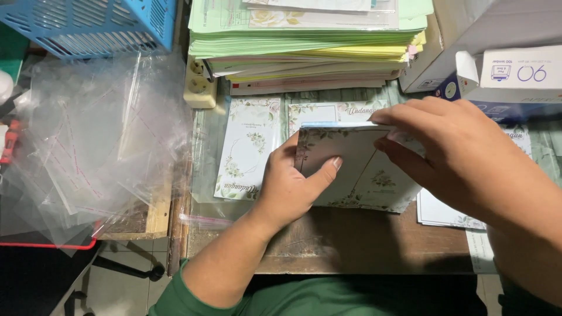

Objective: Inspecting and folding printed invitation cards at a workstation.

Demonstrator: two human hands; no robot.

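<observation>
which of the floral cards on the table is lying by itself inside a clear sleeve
The upright floral card left of the left hand; the other cards are held in both hands or lie bare behind them.

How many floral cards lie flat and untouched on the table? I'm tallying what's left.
2 clearly: one floral card left of the left hand, another above it; more may be hidden under the right hand.
</observation>
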